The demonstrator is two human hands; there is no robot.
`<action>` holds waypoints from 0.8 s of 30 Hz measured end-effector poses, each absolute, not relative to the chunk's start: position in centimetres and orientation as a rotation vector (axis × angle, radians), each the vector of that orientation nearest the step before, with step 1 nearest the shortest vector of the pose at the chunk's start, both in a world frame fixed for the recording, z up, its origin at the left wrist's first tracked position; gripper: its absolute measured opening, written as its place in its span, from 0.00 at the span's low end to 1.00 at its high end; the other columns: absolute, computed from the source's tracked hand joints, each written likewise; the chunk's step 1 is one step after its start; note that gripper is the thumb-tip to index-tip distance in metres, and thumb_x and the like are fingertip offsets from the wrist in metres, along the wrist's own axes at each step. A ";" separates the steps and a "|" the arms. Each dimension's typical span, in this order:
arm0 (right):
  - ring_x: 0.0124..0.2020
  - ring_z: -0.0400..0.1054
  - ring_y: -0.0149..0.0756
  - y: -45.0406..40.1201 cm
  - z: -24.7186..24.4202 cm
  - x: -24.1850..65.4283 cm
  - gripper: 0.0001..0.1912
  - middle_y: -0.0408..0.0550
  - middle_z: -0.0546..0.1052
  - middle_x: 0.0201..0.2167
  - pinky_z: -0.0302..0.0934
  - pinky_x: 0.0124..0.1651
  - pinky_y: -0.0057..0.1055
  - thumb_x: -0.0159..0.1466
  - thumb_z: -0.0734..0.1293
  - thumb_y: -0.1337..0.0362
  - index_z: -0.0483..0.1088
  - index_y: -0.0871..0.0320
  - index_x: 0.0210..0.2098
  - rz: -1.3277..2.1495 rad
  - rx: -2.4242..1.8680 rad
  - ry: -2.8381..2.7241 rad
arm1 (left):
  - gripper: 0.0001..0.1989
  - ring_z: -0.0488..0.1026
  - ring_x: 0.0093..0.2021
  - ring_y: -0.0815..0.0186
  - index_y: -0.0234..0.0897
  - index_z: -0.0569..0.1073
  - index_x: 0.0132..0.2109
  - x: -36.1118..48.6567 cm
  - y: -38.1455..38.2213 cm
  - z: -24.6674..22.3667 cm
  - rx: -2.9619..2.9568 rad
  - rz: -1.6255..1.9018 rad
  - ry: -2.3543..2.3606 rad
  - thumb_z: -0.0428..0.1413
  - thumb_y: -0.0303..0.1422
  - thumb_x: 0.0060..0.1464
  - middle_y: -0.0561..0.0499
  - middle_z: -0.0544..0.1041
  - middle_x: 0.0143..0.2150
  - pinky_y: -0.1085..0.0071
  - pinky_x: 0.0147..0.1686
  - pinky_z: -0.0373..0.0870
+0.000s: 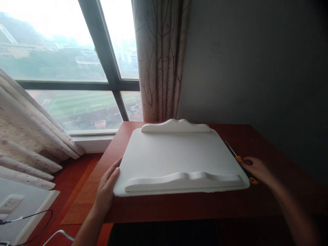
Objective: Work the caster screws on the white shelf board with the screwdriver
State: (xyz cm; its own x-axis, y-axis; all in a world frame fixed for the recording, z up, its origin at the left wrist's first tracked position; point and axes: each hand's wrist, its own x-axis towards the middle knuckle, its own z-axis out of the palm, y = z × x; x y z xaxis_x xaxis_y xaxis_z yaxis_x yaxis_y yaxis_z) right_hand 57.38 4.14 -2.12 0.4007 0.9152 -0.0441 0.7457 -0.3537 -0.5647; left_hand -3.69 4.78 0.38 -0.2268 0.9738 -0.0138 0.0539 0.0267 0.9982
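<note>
On the table lies a white board [169, 153] with rounded corners. One wavy-topped white rail [175, 126] runs along its far edge and a second wavy rail [184, 181] along its near edge. My left hand [106, 184] grips the board's left edge, thumb at the side; some fingertips are hidden. Beside the right edge, my right hand [256, 169] has its fingers around the handle of a screwdriver [238, 159]. The yellow and dark handle is partly covered by the hand, and its thin metal shaft points away toward the far side.
The reddish-brown wooden table [87, 201] stands by a large window [64, 61]. Patterned curtains [161, 61] hang behind it and at the left. A grey wall [251, 68] rises at the back right. Cables [51, 218] and a wall socket [11, 204] are at lower left.
</note>
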 end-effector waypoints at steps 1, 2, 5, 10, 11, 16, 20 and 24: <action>0.38 0.78 0.51 3.8 -2.5 57.2 0.21 0.55 0.82 0.34 0.70 0.38 0.38 0.54 0.68 0.45 0.78 0.57 0.32 0.537 -2.211 -1.430 | 0.35 0.69 0.63 0.46 0.35 0.72 0.64 -3.7 4.8 0.4 1.130 1.332 1.432 0.60 0.50 0.55 0.42 0.75 0.63 0.60 0.62 0.66; 0.40 0.78 0.51 3.6 -2.8 57.0 0.20 0.55 0.82 0.35 0.70 0.39 0.38 0.54 0.68 0.46 0.78 0.57 0.32 0.571 -2.225 -1.441 | 0.35 0.68 0.64 0.46 0.35 0.72 0.64 -3.7 4.8 0.4 1.142 1.330 1.434 0.60 0.50 0.56 0.42 0.75 0.63 0.59 0.63 0.65; 0.41 0.78 0.51 3.1 -3.2 56.1 0.16 0.57 0.83 0.39 0.70 0.42 0.38 0.55 0.66 0.52 0.78 0.56 0.32 0.582 -2.258 -1.478 | 0.35 0.67 0.64 0.46 0.35 0.72 0.65 -3.8 4.9 0.4 1.163 1.322 1.434 0.59 0.50 0.56 0.42 0.74 0.63 0.59 0.63 0.64; 0.42 0.79 0.53 2.8 -3.0 55.3 0.16 0.58 0.83 0.38 0.71 0.43 0.42 0.56 0.63 0.59 0.80 0.57 0.37 0.531 -2.341 -1.514 | 0.35 0.68 0.64 0.45 0.34 0.71 0.65 -3.7 4.9 0.3 1.148 1.327 1.424 0.59 0.49 0.57 0.41 0.73 0.64 0.58 0.63 0.64; 0.43 0.79 0.55 2.8 -2.9 55.2 0.16 0.58 0.83 0.37 0.71 0.43 0.44 0.56 0.63 0.61 0.80 0.58 0.38 0.512 -2.349 -1.513 | 0.35 0.68 0.64 0.46 0.34 0.71 0.65 -3.7 4.8 0.4 1.138 1.327 1.418 0.60 0.49 0.56 0.41 0.74 0.64 0.59 0.63 0.65; 0.43 0.79 0.57 2.6 -2.8 55.1 0.17 0.58 0.83 0.38 0.71 0.45 0.49 0.55 0.62 0.63 0.80 0.56 0.37 0.463 -2.326 -1.540 | 0.35 0.71 0.62 0.47 0.34 0.72 0.64 -3.5 4.7 0.6 1.117 1.340 1.409 0.61 0.49 0.55 0.42 0.75 0.62 0.62 0.60 0.68; 0.42 0.78 0.56 2.7 -3.2 55.7 0.16 0.58 0.83 0.40 0.70 0.46 0.49 0.56 0.63 0.59 0.79 0.56 0.38 0.549 -2.272 -1.535 | 0.34 0.72 0.61 0.48 0.34 0.72 0.64 -3.5 4.8 0.7 1.123 1.338 1.413 0.61 0.49 0.56 0.41 0.76 0.61 0.62 0.59 0.69; 0.45 0.77 0.57 3.2 -3.1 56.4 0.20 0.57 0.82 0.41 0.68 0.50 0.51 0.58 0.64 0.48 0.79 0.55 0.37 0.603 -2.245 -1.462 | 0.36 0.72 0.61 0.47 0.35 0.71 0.65 -3.6 4.7 0.6 1.108 1.323 1.421 0.61 0.50 0.55 0.41 0.75 0.62 0.62 0.58 0.70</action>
State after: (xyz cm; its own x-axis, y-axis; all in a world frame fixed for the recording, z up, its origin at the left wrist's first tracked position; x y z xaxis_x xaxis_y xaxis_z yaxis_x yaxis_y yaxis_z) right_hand 56.38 3.17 -3.09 0.3622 0.9216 -0.1398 0.7524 -0.3775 -0.5398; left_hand -3.60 4.75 0.59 -0.2197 0.9752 -0.0258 0.0435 0.0362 0.9984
